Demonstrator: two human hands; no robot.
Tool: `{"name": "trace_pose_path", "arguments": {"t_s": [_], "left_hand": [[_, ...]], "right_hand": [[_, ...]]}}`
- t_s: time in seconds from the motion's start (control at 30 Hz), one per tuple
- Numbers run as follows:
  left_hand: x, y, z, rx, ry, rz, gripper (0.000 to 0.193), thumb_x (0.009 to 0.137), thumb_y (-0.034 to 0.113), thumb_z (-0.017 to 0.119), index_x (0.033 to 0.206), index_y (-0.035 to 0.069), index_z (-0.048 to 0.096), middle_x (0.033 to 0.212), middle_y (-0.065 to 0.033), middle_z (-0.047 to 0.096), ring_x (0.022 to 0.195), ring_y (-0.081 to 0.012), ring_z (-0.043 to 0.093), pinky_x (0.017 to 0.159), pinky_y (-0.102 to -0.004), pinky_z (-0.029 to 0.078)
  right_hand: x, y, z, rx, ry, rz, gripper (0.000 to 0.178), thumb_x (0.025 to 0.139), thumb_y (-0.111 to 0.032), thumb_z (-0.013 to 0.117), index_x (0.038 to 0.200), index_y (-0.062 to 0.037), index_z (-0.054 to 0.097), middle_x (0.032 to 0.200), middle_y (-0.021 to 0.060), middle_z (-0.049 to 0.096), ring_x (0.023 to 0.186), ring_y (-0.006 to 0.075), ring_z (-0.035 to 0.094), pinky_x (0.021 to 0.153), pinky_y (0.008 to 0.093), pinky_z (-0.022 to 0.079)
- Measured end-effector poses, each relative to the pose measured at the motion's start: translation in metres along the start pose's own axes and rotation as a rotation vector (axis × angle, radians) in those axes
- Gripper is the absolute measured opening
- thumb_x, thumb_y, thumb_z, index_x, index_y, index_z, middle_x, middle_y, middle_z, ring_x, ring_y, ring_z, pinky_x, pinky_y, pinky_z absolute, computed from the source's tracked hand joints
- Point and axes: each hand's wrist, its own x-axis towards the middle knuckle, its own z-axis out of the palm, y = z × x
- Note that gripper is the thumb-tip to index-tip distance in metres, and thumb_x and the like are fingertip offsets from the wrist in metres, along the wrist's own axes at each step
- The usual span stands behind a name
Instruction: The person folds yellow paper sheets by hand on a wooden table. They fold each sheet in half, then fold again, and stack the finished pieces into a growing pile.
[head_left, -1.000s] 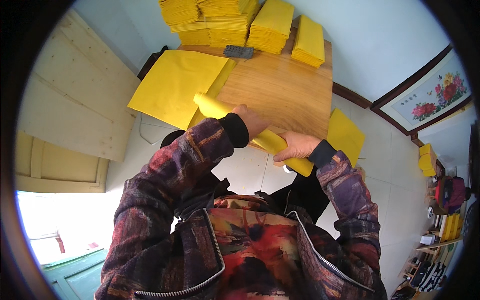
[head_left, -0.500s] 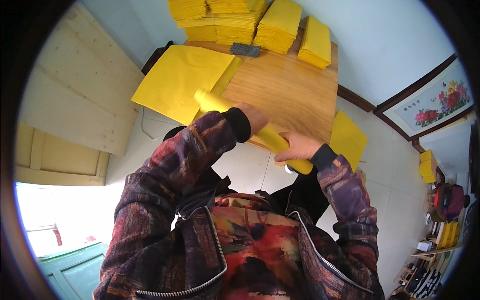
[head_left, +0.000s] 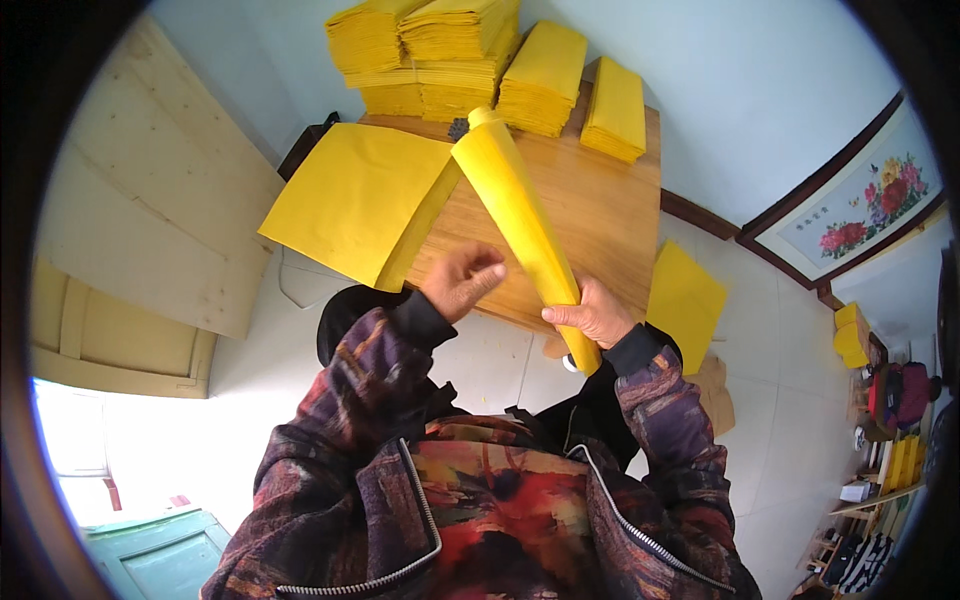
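A long roll of yellow paper [head_left: 515,215] slants up and away over the wooden table [head_left: 600,220], its far end showing a narrower inner tube. My right hand [head_left: 592,315] is wrapped round the roll near its lower end, thumb across the front. Off to the roll's left, my left hand [head_left: 463,280] hangs free with bent fingers apart and nothing in it. Beyond that hand lies a stack of large flat yellow sheets [head_left: 360,195] on the table's left side, overhanging the near edge.
Folded yellow stacks [head_left: 540,80] line the table's far side against the wall. A small dark grey object [head_left: 458,129] is partly hidden behind the roll. Another yellow sheet [head_left: 685,305] lies to the right of the table. A framed flower picture [head_left: 860,205] leans at the right wall.
My left hand has let go of the roll and drawn back toward me. The roll has swung more upright, its far end moving right and away, still in my right hand.
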Motion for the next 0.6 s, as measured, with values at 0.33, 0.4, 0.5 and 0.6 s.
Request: {"name": "trace_pose_path", "arguments": {"t_s": [0.33,0.4,0.5,0.6], "left_hand": [[0.041,0.037,0.050,-0.495,0.012,0.273,0.031,0.082,0.011,0.071,0.109,0.005,0.056,0.102,-0.0092,0.062,0.095,-0.0217,0.060,0.086,-0.0359,0.049],[0.046,0.054,0.051,-0.384,0.043,0.371,0.021,0.083,0.009,0.070,0.101,0.005,0.059,0.098,-0.0072,0.062,0.092,-0.0204,0.061,0.083,-0.0343,0.049],[0.052,0.059,0.055,-0.177,0.119,0.587,0.018,0.083,0.008,0.069,0.098,0.004,0.060,0.096,-0.0059,0.062,0.092,-0.0183,0.060,0.082,-0.0328,0.049],[0.059,0.039,0.066,-0.104,0.167,0.533,0.019,0.082,0.005,0.069,0.099,0.004,0.060,0.098,-0.0053,0.063,0.091,-0.0162,0.059,0.082,-0.0317,0.049]], "right_hand": [[0.025,-0.033,0.025,-0.453,0.164,-0.395,0.069,0.072,-0.019,0.078,0.129,-0.0049,0.041,0.115,0.0139,0.058,0.106,0.0276,0.057,0.091,0.0367,0.046],[0.033,-0.042,0.015,-0.414,0.228,-0.400,0.062,0.075,-0.021,0.074,0.126,-0.0048,0.043,0.121,0.0149,0.054,0.110,0.0299,0.055,0.092,0.0382,0.046],[0.049,-0.047,-0.005,-0.826,0.177,-0.796,0.051,0.079,-0.022,0.069,0.121,-0.0039,0.047,0.121,0.0147,0.053,0.109,0.0333,0.054,0.092,0.0390,0.046],[0.054,-0.029,-0.007,-0.742,0.229,-0.621,0.046,0.081,-0.020,0.067,0.120,-0.0041,0.048,0.120,0.0153,0.054,0.108,0.0346,0.054,0.092,0.0383,0.045]]}}
